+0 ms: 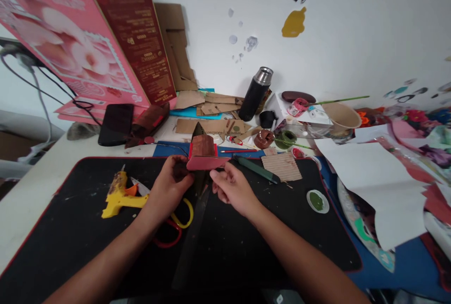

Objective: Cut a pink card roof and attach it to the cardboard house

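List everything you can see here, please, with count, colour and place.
Mat: 1, black, foreground
Flat piece: 1, reddish, centre
Craft model: 1, mostly brown, behind flat piece
Glue gun: 1, yellow, mat's left
Scissors: 1, red and yellow handles, mat's left
Long tool: 1, green, mat's back
Dish: 1, white, green paint inside, mat's right
Pencil: 1, red, behind mat
Paint jars: at least 3, pink, brown, green, behind mat
Flask: 1, black, back centre
Bowl: 1, beige, back right
Paper: count unclear, white, right
Cardboard: several, brown, mat and behind
Phone: 1, black, back left
Box: 1, pink and maroon, far left
Craft scraps: many, multicoloured, far right
Left hand: 1, at flat piece's left
Right hand: 1, at flat piece's right
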Motion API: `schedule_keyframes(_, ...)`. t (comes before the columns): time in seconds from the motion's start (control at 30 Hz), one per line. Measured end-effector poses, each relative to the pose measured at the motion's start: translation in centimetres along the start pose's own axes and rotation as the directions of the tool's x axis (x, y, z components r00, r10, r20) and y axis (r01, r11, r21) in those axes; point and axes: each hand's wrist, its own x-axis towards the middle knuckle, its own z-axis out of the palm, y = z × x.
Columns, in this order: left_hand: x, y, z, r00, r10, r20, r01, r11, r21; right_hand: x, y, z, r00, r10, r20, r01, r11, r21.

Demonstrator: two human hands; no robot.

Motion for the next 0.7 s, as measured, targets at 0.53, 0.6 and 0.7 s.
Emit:
schedule_keyframes(0.53, -0.6, 0.3, -0.1, 0.998, 0.068, 0.015, -0.069, 0.977, 0.204, -2.3, -4.4, -2.5, 0.896, -0.442, -0.034, 0.296, 0.653, -0.698)
schedule_keyframes(0.6, -0.6, 0.3, -0.2, 0.999, 0.046, 0.018, -0.049, 0.984, 0.171, -2.3, -4.2, -2.5, 0.883, -0.469, -0.006, 0.311, 0.595, -0.741)
schedule_keyframes(0.7, -0.6, 0.0, -0.3, 1.000, 0.024, 0.019, -0.026, 0.990, 0.137, -2.5, -3.9, -2.5, 0.873, -0.485, 0.057, 0.358, 0.556, -0.750)
